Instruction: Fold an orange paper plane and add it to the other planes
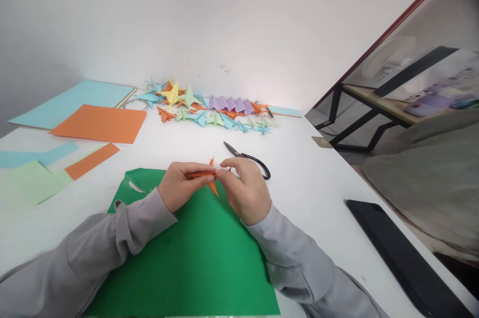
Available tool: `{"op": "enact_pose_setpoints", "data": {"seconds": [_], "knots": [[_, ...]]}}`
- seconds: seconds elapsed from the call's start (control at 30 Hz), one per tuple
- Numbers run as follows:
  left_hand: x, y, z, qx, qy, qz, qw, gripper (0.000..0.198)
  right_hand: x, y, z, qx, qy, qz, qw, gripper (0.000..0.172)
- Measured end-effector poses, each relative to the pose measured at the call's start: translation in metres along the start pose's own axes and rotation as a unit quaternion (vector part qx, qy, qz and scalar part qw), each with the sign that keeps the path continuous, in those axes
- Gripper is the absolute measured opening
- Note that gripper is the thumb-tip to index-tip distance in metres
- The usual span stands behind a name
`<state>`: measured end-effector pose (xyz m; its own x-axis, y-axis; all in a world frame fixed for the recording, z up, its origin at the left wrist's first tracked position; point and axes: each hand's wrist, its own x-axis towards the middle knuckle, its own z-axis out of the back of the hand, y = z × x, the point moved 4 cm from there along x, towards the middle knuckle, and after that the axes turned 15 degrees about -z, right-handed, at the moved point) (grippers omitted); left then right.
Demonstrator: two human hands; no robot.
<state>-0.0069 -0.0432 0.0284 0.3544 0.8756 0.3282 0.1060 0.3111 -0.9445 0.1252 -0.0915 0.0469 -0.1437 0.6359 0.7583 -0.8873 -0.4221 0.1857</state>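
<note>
An orange folded paper piece with thin pointed arms is held above the far edge of a green sheet. My left hand pinches its left part between thumb and fingers. From the other side, the fingers of my right hand close on the piece near its middle, with a small orange tip showing by them. Black-handled scissors lie just beyond my right hand, blades pointing up and left.
Folded paper shapes and a purple pleated strip line the wall. Large blue and orange sheets lie at the back left, smaller pieces nearer. A black flat object rests by the right edge.
</note>
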Motion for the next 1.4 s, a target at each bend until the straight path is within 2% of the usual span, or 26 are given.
{"op": "enact_pose_setpoints", "data": {"seconds": [0.13, 0.37, 0.5, 0.63, 0.97, 1.1, 1.4], "knots": [[0.0002, 0.0029, 0.0011, -0.024, -0.013, 0.024, 0.999, 0.023, -0.0001, -0.0004, -0.0001, -0.001, 0.008, 0.002, 1.0, 0.015], [-0.0008, 0.0051, 0.0009, -0.013, -0.006, -0.001, 1.0, 0.026, -0.0001, 0.0001, 0.0001, -0.001, 0.01, 0.005, 1.0, 0.015], [-0.0014, 0.0011, -0.0003, 0.005, -0.012, -0.046, 0.999, 0.024, 0.0005, 0.0001, 0.0014, 0.003, 0.005, 0.006, 1.0, 0.014], [-0.0018, -0.0017, -0.0018, 0.027, 0.008, -0.088, 0.996, 0.016, 0.001, -0.0014, 0.0008, 0.004, 0.018, -0.006, 1.0, 0.012], [-0.0016, -0.0029, -0.0003, 0.084, 0.02, -0.064, 0.994, 0.02, 0.0011, 0.002, 0.0054, -0.009, -0.004, 0.013, 1.0, 0.01], [-0.0019, -0.003, -0.0002, 0.063, 0.017, -0.075, 0.995, 0.02, 0.0011, 0.0008, 0.0053, -0.005, 0.001, 0.008, 1.0, 0.01], [-0.0006, 0.0, 0.0026, 0.052, 0.01, -0.049, 0.997, 0.016, 0.0027, 0.0004, 0.007, 0.019, 0.01, -0.008, 1.0, 0.009]]}}
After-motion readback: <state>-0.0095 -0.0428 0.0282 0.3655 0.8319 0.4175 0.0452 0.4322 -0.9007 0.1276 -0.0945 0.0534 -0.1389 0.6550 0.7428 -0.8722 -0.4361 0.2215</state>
